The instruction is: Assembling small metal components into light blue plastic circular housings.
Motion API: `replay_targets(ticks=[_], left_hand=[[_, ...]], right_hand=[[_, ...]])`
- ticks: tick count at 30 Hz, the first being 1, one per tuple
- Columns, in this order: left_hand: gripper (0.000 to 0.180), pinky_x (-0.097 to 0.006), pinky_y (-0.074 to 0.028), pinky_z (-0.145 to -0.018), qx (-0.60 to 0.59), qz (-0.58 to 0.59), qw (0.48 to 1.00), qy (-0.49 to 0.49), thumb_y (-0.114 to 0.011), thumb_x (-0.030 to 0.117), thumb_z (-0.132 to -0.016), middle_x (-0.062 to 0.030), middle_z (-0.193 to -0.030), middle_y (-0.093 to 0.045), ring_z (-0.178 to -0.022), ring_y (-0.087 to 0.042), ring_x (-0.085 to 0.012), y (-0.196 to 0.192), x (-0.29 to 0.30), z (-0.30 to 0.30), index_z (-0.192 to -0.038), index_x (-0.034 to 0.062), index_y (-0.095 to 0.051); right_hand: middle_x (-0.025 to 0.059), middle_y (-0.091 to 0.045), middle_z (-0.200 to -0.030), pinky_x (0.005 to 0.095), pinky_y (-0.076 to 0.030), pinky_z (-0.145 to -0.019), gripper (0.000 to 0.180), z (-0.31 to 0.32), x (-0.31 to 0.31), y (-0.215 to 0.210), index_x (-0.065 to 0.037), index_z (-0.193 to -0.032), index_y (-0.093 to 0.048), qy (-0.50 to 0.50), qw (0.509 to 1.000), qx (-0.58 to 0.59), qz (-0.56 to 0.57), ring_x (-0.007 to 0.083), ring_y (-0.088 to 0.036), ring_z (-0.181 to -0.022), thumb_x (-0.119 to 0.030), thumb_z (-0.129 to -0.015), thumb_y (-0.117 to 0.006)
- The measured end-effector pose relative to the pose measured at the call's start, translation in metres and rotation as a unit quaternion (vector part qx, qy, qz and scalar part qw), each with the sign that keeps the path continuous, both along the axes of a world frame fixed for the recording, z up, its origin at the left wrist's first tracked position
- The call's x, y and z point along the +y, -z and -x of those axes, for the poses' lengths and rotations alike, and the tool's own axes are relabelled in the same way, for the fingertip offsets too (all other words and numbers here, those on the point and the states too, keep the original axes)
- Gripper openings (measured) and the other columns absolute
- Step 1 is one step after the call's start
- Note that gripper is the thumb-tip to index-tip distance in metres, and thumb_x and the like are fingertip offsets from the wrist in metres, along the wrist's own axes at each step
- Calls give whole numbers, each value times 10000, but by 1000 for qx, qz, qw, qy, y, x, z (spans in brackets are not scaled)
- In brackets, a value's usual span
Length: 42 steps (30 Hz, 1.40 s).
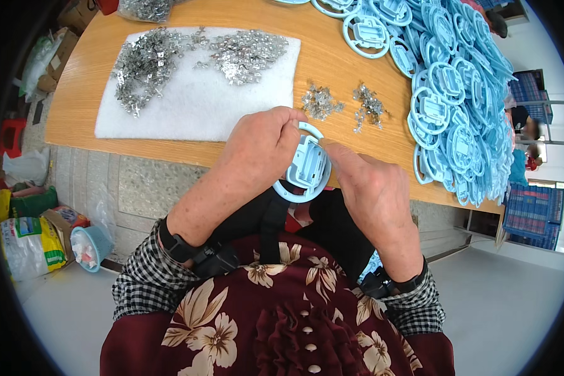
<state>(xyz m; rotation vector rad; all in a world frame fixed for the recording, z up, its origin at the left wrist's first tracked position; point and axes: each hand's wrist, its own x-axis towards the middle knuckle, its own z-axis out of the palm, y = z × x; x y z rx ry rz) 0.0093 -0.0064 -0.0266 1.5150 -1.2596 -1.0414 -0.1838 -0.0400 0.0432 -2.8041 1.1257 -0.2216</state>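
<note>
Above my lap, at the table's near edge, is a light blue round plastic housing (304, 168) with an outer ring and a recessed middle compartment. My left hand (262, 145) grips it by its upper left rim, with the fingers curled and partly hidden. My right hand (371, 187) is closed at its upper right rim, fingertips against the plastic. Whether a small metal piece is under those fingertips is hidden. Just beyond my hands lie two small heaps of silvery metal clips, a left heap (320, 103) and a right heap (369, 106).
A white padded mat (194, 119) on the wooden table (75, 113) bears larger piles of metal clips (145, 69). Many blue housings (448, 94) are stacked at the right. A plastic bag of clips (145, 9) sits at the back. Bags and a blue bucket (90, 248) stand at left.
</note>
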Motion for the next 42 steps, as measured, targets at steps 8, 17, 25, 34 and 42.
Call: replay_targets(ticks=[8, 17, 25, 34, 42], left_hand=[[337, -287, -513, -540, -11, 9, 1000, -3, -469, 191, -1049, -83, -728, -674, -557, -615, -123, 1, 0, -1, -1172, -71, -640], [334, -296, -515, -551, -7, 8, 1000, -4, -465, 181, -1047, -92, -738, -674, -559, -615, -135, 0, 0, -1, -1173, -76, -636], [326, -300, -535, -545, -34, 16, 999, -8, -467, 169, -1051, -111, -752, -682, -550, -640, -154, 1, 0, 4, -1187, -78, -631], [323, -284, -525, -536, -37, 14, 999, -19, -460, 187, -1068, -82, -756, -667, -561, -621, -127, 3, 4, 2, -1206, -51, -629], [319, -189, -490, -573, 186, -27, 982, 14, -467, 223, -1082, -10, -894, -677, -694, -609, -39, -20, 11, 15, -1255, 4, -622]], right_hand=[[102, -666, -705, 433, -518, -565, 236, -8, -4, -12, -117, -1103, -687, -14, 999, 45, -10, 324, -675, -649, -86, -878, -620], [121, -692, -757, 439, -534, -604, 220, -11, -7, -16, -108, -1074, -699, -17, 999, 23, -18, 339, -692, -727, -78, -872, -617], [192, -658, -717, 471, -522, -619, 194, -25, -24, -39, -112, -1064, -734, -50, 988, 134, -59, 387, -662, -690, -122, -903, -627], [185, -645, -689, 447, -517, -611, 129, -28, -31, -52, -36, -940, -685, -185, 977, 104, -28, 352, -672, -682, -101, -840, -635], [58, -585, -662, 363, -440, -497, 307, 32, -15, 5, -7, -993, -665, 177, 883, -249, -356, 165, -605, -558, -302, -1034, -592]])
